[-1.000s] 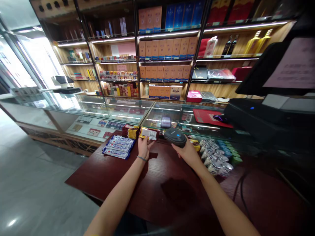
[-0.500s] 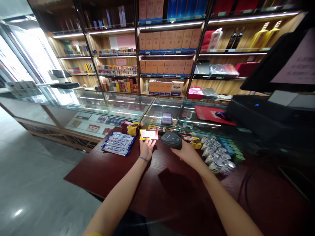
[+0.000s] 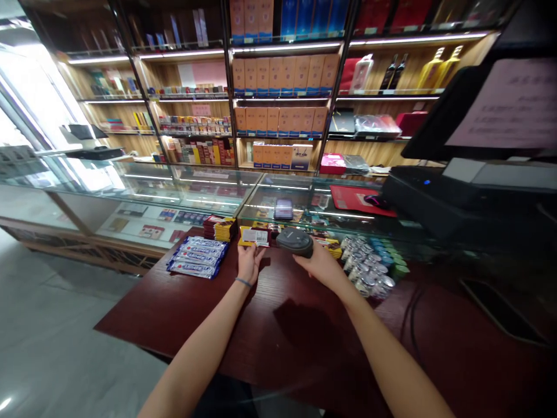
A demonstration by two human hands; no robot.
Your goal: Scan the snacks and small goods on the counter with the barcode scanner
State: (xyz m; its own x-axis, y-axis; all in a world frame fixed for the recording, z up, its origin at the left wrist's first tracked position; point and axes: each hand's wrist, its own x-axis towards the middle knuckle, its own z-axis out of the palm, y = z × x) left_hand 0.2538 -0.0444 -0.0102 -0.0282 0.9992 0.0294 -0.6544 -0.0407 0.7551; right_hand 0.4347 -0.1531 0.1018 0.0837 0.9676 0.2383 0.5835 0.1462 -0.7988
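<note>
My left hand (image 3: 249,262) is closed on a flat yellow and dark-red packet (image 3: 254,235), whose white label with a barcode faces me. It is held above the brown counter, near the glass case. In my right hand (image 3: 322,264) is a black handheld barcode scanner (image 3: 295,240), its head towards the packet and a small gap between them. Left of my left hand stands a stack of similar yellow and dark-red packets (image 3: 220,228). Blue and silver packets (image 3: 198,256) lie in a row in front of that stack. More yellow packets (image 3: 331,246) sit partly hidden behind my right hand.
Several cans (image 3: 365,268) stand on the counter (image 3: 261,337), right of my right hand. A glass display case (image 3: 209,191) runs behind. At the right are a monitor (image 3: 491,110), a red mat (image 3: 354,199) with a mouse, and a dark phone-like slab (image 3: 500,310).
The view has shifted slightly to the right. The packet in my left hand has tilted, and its barcode now shows clearly. The scanner stays in my right hand beside it.
</note>
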